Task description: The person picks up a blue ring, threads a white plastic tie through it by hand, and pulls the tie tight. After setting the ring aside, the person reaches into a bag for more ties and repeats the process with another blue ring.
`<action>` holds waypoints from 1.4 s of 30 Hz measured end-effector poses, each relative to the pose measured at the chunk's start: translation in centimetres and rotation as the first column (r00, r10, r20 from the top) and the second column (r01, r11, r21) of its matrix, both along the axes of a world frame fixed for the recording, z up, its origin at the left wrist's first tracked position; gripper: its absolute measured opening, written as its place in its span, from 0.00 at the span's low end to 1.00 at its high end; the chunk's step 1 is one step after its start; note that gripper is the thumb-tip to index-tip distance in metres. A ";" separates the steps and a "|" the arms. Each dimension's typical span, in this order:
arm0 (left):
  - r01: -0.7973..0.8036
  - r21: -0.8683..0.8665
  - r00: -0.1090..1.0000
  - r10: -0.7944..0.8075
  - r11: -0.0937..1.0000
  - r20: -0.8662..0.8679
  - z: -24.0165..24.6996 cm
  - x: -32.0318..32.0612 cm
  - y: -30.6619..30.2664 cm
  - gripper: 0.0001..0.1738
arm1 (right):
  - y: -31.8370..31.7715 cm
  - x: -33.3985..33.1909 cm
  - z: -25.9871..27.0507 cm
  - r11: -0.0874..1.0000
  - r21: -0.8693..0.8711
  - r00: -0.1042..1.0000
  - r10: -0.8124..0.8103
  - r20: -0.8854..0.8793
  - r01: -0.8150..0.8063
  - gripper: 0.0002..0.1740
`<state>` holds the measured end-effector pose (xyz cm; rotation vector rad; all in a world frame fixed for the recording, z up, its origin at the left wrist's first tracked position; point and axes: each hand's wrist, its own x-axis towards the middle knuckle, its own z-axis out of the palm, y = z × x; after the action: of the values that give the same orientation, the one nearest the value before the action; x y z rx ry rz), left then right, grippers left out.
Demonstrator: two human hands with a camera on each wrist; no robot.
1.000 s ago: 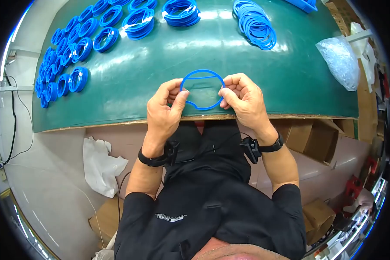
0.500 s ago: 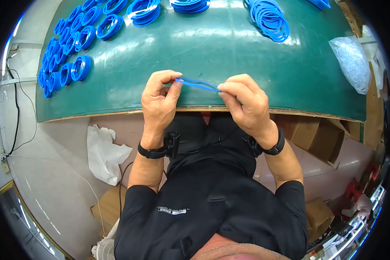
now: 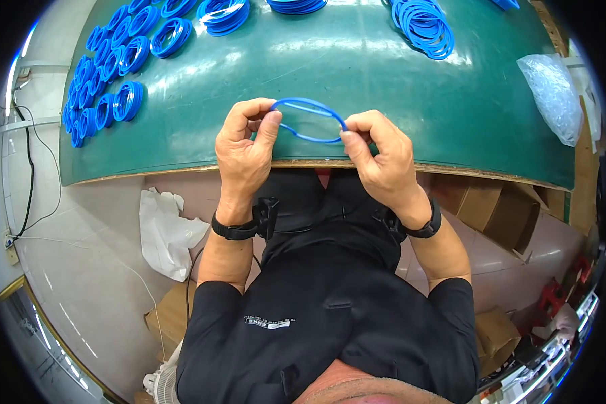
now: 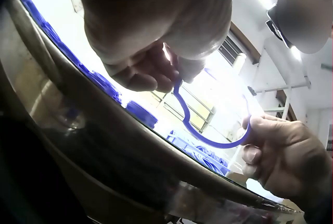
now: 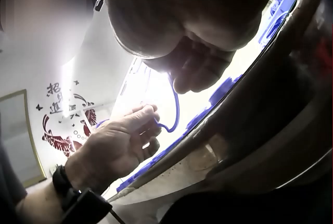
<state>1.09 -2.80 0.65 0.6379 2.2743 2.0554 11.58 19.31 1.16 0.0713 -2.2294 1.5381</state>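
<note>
A thin blue plastic ring is held up between both hands, over the near edge of the green table. My left hand pinches its left side between thumb and fingers. My right hand pinches the opposite side the same way. Tilted in the head view, the ring shows as a narrow oval, with a straight bar across its far part. In the left wrist view the ring has a small inward notch near the left fingers. The right wrist view shows only part of the ring.
Many stacks of blue rings stand in rows at the table's left and back. A loose, fanned pile of rings lies at the back right. A clear plastic bag hangs over the right edge. Cardboard boxes stand below the table.
The ring was first seen nearly face-on, then tipped to almost edge-on, and now shows as a tilted oval. Both hands keep their pinch. The head view has shifted slightly.
</note>
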 end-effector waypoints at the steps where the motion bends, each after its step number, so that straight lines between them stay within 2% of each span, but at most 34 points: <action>1: 0.006 0.019 1.000 -0.007 1.000 0.025 0.1 0.2 0.2 0.11 | 0.0 0.1 0.0 0.995 -0.100 0.993 0.014 0.118 -0.002 0.10; 2: 0.011 0.038 0.999 -0.013 0.999 0.050 0.2 0.3 0.3 0.11 | 0.1 0.2 0.0 0.995 -0.099 0.993 0.011 0.119 0.001 0.10; 5: 0.006 0.024 0.993 -0.009 1.000 0.121 0.4 0.5 0.5 0.12 | 0.1 -0.1 0.2 0.857 -0.514 0.951 0.128 0.280 0.036 0.13; 10: 0.016 -0.016 0.978 -0.013 1.000 0.209 0.8 0.3 0.5 0.14 | 0.4 -0.2 -0.1 0.817 -0.576 0.952 0.147 0.267 0.035 0.18; 13: 0.005 -0.073 0.977 0.010 0.997 0.212 1.0 -0.4 0.6 0.14 | 0.1 -0.3 0.1 0.938 -0.335 0.973 -0.014 0.229 0.092 0.20; 14: -0.002 -0.101 0.976 0.024 0.995 0.216 1.0 -0.6 0.7 0.14 | 0.1 -0.3 0.1 0.937 -0.337 0.973 -0.010 0.230 0.089 0.20; 16: -0.022 -0.128 0.975 0.050 0.991 0.218 1.5 -1.0 0.9 0.14 | 0.3 -0.3 0.0 0.993 -0.084 0.993 -0.073 0.093 0.081 0.22; 17: -0.036 -0.153 0.974 0.069 0.988 0.216 2.0 -1.3 1.0 0.15 | 0.3 -0.4 0.0 0.995 0.045 0.996 -0.092 0.015 0.091 0.22; 18: -0.050 -0.179 0.973 0.088 0.983 0.214 2.1 -1.6 1.1 0.15 | 0.3 -0.5 -0.1 0.995 0.040 0.996 -0.088 0.016 0.087 0.22; 21: -0.045 -0.206 0.988 0.073 0.978 0.134 1.2 -2.2 0.5 0.15 | 0.3 -0.8 -0.7 0.941 0.333 0.988 -0.005 -0.155 0.057 0.24; 23: -0.042 -0.217 0.993 0.065 0.975 0.097 1.1 -2.6 0.1 0.14 | 0.1 -0.9 -0.6 0.935 0.351 0.992 0.001 -0.130 0.045 0.25; 26: -0.043 -0.407 0.999 0.028 0.913 -0.042 1.5 -3.2 -0.6 0.14 | 0.0 -1.2 -0.3 0.920 0.391 0.996 0.021 -0.082 0.013 0.26; 27: -0.047 -0.406 0.999 0.032 0.913 -0.044 1.8 -3.6 -0.3 0.14 | 0.1 -1.3 -0.2 0.909 0.417 0.995 0.032 -0.091 0.009 0.26; 30: -0.037 -0.527 0.950 -0.133 0.849 -0.282 2.9 -4.6 0.3 0.15 | 0.1 -1.6 -0.2 0.885 0.466 0.992 0.058 -0.109 -0.001 0.26; 33: -0.122 -0.535 0.937 -0.080 0.836 -0.339 2.7 -4.6 -0.2 0.17 | -0.1 -1.4 -0.6 0.772 0.631 0.991 0.131 -0.042 -0.075 0.25; 34: -0.160 -0.537 0.929 -0.058 0.828 -0.366 2.6 -4.6 -0.4 0.18 | -0.2 -1.3 -0.8 0.777 0.626 0.991 0.125 -0.044 -0.070 0.25; 38: -0.198 -0.640 0.954 -0.004 0.743 -0.300 2.8 -1.9 -2.1 0.14 | -0.6 -1.1 -1.0 0.765 0.639 0.993 0.118 -0.021 -0.078 0.25; 42: -0.190 -0.684 0.966 0.009 0.705 -0.259 2.5 -1.2 -2.0 0.12 | -1.2 -1.2 -0.7 0.751 0.651 0.989 0.147 -0.005 -0.108 0.27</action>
<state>-0.07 -4.76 3.10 0.7199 2.9865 0.9694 10.40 18.10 0.43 0.4776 -2.6499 0.7199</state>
